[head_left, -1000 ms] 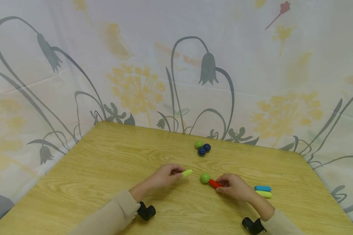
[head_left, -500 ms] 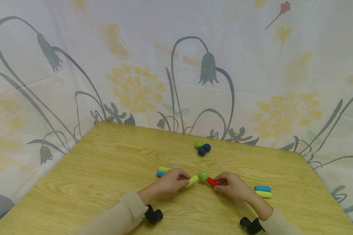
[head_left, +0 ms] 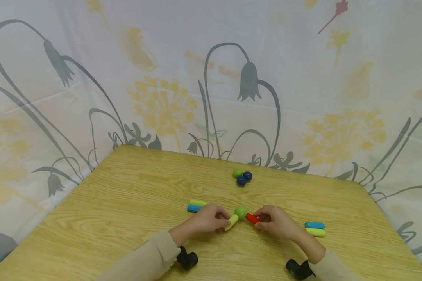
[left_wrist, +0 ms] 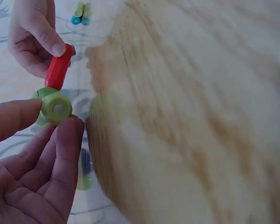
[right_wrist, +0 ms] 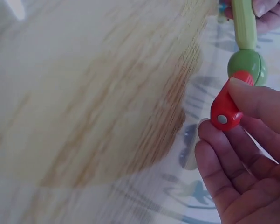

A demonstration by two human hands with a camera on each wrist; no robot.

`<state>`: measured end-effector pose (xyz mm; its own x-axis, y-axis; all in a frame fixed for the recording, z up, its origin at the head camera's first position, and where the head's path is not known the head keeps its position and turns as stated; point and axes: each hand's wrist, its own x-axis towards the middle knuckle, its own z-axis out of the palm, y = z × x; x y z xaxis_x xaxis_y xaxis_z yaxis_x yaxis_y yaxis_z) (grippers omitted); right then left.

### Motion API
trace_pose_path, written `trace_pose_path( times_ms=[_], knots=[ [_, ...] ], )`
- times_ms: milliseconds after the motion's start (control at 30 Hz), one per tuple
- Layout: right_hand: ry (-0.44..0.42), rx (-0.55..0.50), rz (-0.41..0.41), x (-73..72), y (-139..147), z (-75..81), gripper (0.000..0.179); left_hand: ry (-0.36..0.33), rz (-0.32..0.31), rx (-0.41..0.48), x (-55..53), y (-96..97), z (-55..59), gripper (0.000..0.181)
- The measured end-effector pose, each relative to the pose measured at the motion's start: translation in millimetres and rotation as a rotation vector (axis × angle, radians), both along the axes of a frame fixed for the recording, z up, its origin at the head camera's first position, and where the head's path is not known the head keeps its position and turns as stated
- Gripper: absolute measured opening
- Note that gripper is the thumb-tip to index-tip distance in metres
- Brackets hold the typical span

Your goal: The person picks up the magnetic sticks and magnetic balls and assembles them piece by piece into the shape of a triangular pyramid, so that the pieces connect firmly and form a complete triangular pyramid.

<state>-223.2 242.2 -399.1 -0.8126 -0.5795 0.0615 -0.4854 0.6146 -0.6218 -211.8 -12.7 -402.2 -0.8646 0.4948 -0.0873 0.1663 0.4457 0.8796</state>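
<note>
My left hand (head_left: 208,218) pinches a yellow-green magnetic rod (head_left: 231,222) between thumb and fingers. In the left wrist view, the round metal tip of that rod (left_wrist: 58,108) faces the camera. A red magnetic rod (head_left: 252,218) is held by the thumb and fingers of my right hand (head_left: 276,221). Between the two rods sits a bright green ball (head_left: 240,212), meeting the inner end of each. The right wrist view shows the ball (right_wrist: 242,63) joined in line with both rods, and a metal disc on the red rod's near end (right_wrist: 222,119).
Behind the hands lie a smaller-looking green ball (head_left: 237,173) and two dark blue balls (head_left: 241,180), grouped together. A blue rod (head_left: 194,208) and a yellow-green rod (head_left: 198,203) lie at left. Another blue rod (head_left: 314,225) and yellow-green rod (head_left: 315,232) lie at right on the wooden table (head_left: 126,183).
My left hand has moved right and slightly nearer, bringing its yellow-green rod against the ball and uncovering the left pair of rods. The ball and red rod have shifted slightly left.
</note>
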Motion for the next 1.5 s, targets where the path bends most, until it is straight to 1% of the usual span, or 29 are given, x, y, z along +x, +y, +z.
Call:
trace_pose_path(
  times_ms=[167, 233, 300, 367, 433, 567, 633, 700, 833, 933, 1033, 1133, 1267, 1500],
  knots=[
    [0.019, -0.002, 0.047, -1.0, -1, -0.4, 0.022, -0.002, -0.006, 0.02, -0.2, -0.6, -1.0, 0.012],
    [0.021, -0.006, 0.067, -1.3, -2, -0.7, 0.021, 0.001, -0.005, 0.026, -0.7, -0.2, -1.1, 0.017],
    [0.024, -0.013, 0.083, -1.5, -3, -0.8, 0.02, 0.01, -0.015, 0.021, -1.6, 0.2, -1.3, 0.026],
    [0.033, -0.016, 0.097, -2.0, -5, -1.1, 0.019, 0.008, -0.047, 0.025, -2.5, 0.1, -1.6, 0.035],
    [0.037, -0.022, 0.106, -2.0, -7, -0.9, 0.019, 0.004, -0.097, 0.031, -3.3, -0.3, -2.2, 0.042],
    [0.034, -0.029, 0.106, -1.4, -10, 0.0, 0.019, -0.011, -0.187, 0.055, -4.0, -1.0, -1.7, 0.047],
    [0.029, -0.041, 0.109, -1.0, -11, 0.1, 0.019, 0.002, -0.212, 0.051, -4.0, -1.0, -1.3, 0.047],
    [0.015, -0.059, 0.11, -1.3, -10, -0.2, 0.021, 0.035, -0.238, 0.024, -4.9, -0.7, -1.2, 0.046],
    [0.006, -0.08, 0.092, -4.6, -7, -1.0, 0.032, 0.081, -0.266, -0.024, -5.7, -0.4, -1.4, 0.04],
    [0.039, -0.076, 0.07, -10.2, -5, -0.9, 0.032, 0.084, -0.266, -0.033, -5.3, -0.3, -1.3, 0.036],
    [0.083, -0.061, 0.04, -17.6, -3, -1.3, 0.024, 0.08, -0.258, -0.039, -4.6, 0.1, -1.1, 0.033],
    [0.1, -0.052, 0.002, -26.1, -2, -2.4, 0.021, 0.075, -0.247, -0.044, -4.1, 0.6, -1.0, 0.032],
    [0.091, -0.058, -0.035, -38.3, -4, -3.3, 0.022, 0.069, -0.243, -0.042, -4.5, 0.8, -1.0, 0.031],
    [0.086, -0.099, -0.055, -59.9, -12, -2.9, 0.028, 0.037, -0.278, -0.018, -5.7, 1.0, -1.4, 0.036]
  ],
)
